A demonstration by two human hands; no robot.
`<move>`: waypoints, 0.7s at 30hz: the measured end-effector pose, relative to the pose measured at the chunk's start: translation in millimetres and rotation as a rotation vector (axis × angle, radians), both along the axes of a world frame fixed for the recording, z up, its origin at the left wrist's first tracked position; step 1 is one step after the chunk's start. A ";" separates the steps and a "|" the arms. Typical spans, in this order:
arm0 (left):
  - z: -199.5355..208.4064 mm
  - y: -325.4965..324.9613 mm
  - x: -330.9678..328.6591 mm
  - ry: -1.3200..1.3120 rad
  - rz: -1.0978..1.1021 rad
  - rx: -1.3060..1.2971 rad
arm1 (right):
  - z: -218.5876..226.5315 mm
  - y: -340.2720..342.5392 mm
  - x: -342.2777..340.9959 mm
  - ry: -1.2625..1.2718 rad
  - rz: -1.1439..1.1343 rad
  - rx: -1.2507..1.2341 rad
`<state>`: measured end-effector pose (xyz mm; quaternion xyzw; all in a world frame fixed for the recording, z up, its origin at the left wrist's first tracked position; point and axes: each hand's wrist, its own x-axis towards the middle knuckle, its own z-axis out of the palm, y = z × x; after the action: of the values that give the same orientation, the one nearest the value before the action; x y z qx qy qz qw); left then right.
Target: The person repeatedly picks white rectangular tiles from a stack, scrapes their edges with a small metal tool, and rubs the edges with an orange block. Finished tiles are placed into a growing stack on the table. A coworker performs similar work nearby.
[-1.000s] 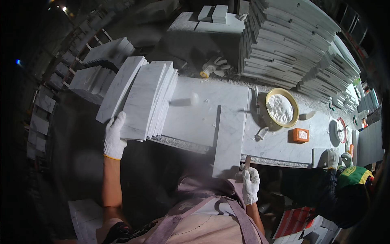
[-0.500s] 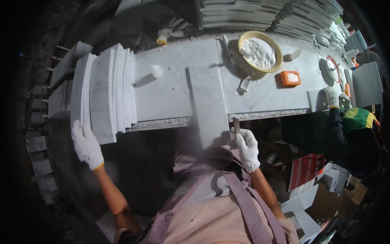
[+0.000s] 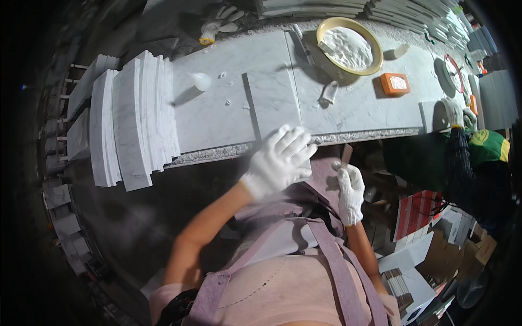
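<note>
A narrow white marble tile (image 3: 270, 100) lies across the bench edge, its near end jutting out over my apron. My left hand (image 3: 280, 160), in a white knit glove, rests palm down on that near end with fingers stretched out, hiding much of it. To the right of the tile, off the bench, my gloved right hand (image 3: 350, 190) is closed on a thin flat brownish blade-like strip (image 3: 347, 154) that points up from the fingers. Whether the strip has a handle is hidden.
Upright marble tiles (image 3: 133, 119) stand at left. On the bench are a yellow bowl of white paste (image 3: 348, 49), an orange block (image 3: 395, 84), a white plastic cup (image 3: 200, 81) and a spare glove (image 3: 218, 26). A co-worker in a green cap (image 3: 484, 145) works at right.
My left hand has left the stacked tiles and come right onto the narrow tile. My right hand, still gripping the strip, has moved slightly right. The view has shifted.
</note>
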<state>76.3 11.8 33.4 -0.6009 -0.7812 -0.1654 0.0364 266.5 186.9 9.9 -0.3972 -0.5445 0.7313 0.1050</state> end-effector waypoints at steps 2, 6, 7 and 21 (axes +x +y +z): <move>-21.6 14.7 -36.9 0.072 0.045 -0.142 | -3.2 4.9 8.5 0.013 -0.033 -0.008; -38.6 45.6 -139.1 0.169 0.266 -0.421 | -12.7 9.4 17.4 0.033 -0.075 -0.049; -39.4 51.8 -160.0 0.176 0.331 -0.458 | -14.8 9.1 18.7 0.009 -0.101 -0.099; -8.4 -37.5 46.5 -0.109 -0.205 -0.244 | -14.5 16.2 15.4 -0.026 -0.097 -0.240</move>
<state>122.9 -25.7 25.0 -0.6676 -0.7308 -0.1044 -0.0965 281.9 203.1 -4.5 -0.4422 -0.4346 0.7800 0.0850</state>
